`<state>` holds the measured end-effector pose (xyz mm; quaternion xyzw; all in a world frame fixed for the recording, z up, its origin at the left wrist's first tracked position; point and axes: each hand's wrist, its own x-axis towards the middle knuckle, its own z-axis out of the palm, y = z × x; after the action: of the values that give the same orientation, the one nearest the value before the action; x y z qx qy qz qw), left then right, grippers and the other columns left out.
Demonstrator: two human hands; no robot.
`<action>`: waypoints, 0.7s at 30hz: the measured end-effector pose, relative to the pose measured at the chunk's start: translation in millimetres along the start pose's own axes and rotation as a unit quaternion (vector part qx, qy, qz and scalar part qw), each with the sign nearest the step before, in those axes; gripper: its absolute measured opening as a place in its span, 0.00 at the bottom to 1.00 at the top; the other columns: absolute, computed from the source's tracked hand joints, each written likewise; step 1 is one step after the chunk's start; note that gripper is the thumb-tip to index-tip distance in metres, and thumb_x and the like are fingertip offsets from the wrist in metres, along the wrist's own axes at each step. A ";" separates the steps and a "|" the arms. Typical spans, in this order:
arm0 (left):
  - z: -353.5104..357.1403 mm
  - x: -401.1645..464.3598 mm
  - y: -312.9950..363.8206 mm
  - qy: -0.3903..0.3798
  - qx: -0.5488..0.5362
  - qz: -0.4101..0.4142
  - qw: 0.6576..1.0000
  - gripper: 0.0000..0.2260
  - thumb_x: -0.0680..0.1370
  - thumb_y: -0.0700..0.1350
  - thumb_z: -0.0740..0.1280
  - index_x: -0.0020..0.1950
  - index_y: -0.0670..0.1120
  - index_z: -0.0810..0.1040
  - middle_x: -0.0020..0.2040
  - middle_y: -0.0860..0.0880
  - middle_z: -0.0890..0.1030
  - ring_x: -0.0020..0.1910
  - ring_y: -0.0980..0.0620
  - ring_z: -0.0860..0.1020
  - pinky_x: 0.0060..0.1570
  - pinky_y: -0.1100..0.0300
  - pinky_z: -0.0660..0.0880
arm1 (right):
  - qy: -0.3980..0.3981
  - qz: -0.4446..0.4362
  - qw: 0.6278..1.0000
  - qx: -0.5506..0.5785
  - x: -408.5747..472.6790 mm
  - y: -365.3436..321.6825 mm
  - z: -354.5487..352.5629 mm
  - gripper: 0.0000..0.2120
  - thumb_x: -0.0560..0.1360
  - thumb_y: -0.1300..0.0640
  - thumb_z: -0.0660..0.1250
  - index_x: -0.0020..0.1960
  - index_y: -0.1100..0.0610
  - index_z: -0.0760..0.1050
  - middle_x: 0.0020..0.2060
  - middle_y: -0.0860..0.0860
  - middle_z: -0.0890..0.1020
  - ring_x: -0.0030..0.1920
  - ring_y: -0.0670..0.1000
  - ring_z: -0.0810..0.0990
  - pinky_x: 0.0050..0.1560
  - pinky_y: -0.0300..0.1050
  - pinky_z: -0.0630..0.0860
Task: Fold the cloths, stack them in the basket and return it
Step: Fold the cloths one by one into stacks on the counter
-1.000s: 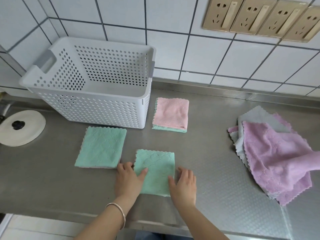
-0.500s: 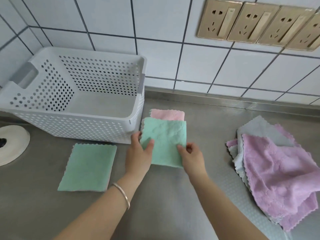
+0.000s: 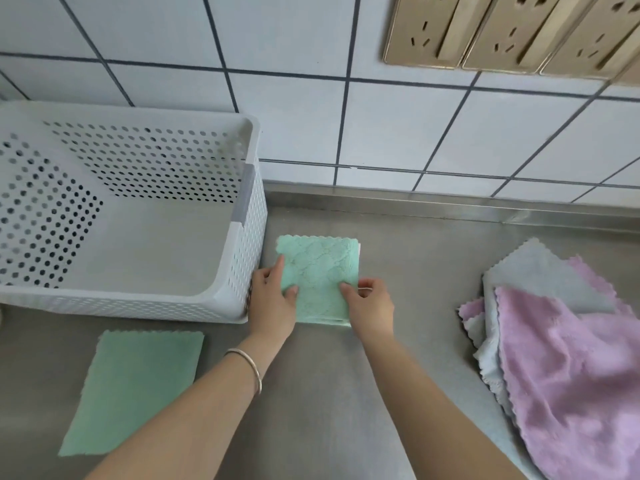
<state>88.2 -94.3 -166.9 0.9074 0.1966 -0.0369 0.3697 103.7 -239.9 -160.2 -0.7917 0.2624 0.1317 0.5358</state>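
Head view: both hands are on a folded green cloth [image 3: 317,277] lying on the steel counter [image 3: 415,265], just right of the white perforated basket [image 3: 247,244]. The left hand [image 3: 272,299] holds the cloth's left edge, thumb on top, forefinger stretched along the edge, the other fingers curled beside it and close to the basket's wall. The right hand [image 3: 372,306] holds the right edge, thumb pressed on top, fingers curled at the side. More folded layers show under the cloth's near and right edges; colour unclear. A second green cloth [image 3: 135,389] lies flat on the counter in front of the basket, well apart from the hands. At right sits a loose heap of purple and grey cloths [image 3: 554,358], unfolded. A bracelet [image 3: 249,367] circles the left wrist. Behind: tiled wall [image 3: 311,116] with gold sockets [image 3: 502,32].
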 end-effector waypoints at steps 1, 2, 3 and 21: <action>1.8 0.4 -1.1 0.001 0.004 -0.001 1.000 0.26 0.78 0.44 0.63 0.75 0.49 0.58 0.64 0.44 0.65 0.65 0.48 0.66 0.66 0.62 0.59 | 0.003 0.004 1.000 -0.005 1.5 0.5 1.0 0.15 0.73 0.52 0.68 0.56 0.58 0.71 0.42 0.49 0.75 0.37 0.46 0.73 0.31 0.33 0.67; 2.0 0.8 -1.8 0.000 0.007 -0.002 1.000 0.26 0.78 0.44 0.63 0.75 0.49 0.58 0.65 0.44 0.65 0.65 0.48 0.66 0.66 0.62 0.60 | 0.004 0.005 1.000 -0.009 2.4 0.1 2.4 0.15 0.73 0.52 0.68 0.56 0.58 0.71 0.42 0.49 0.75 0.36 0.45 0.73 0.31 0.35 0.67; 1.1 0.8 -0.6 -0.002 0.012 -0.002 1.000 0.26 0.78 0.45 0.62 0.75 0.49 0.58 0.65 0.44 0.64 0.65 0.48 0.66 0.66 0.61 0.60 | 0.002 0.005 1.000 -0.013 3.2 -0.2 2.9 0.16 0.73 0.51 0.68 0.56 0.58 0.71 0.41 0.49 0.74 0.36 0.45 0.73 0.33 0.37 0.68; 74.8 -112.6 89.7 -0.073 0.130 0.305 0.941 0.19 0.70 0.40 0.69 0.62 0.43 0.75 0.62 0.42 0.74 0.63 0.40 0.70 0.64 0.49 0.69 | 0.261 -0.074 0.898 -0.348 -63.5 167.1 -185.4 0.15 0.59 0.55 0.78 0.39 0.60 0.75 0.33 0.55 0.78 0.38 0.59 0.79 0.35 0.50 0.74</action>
<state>24.9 -240.9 -138.3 0.9588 -0.1233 -0.0134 0.2557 -55.3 -440.7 -186.7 -0.9506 0.2708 -0.0370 0.1470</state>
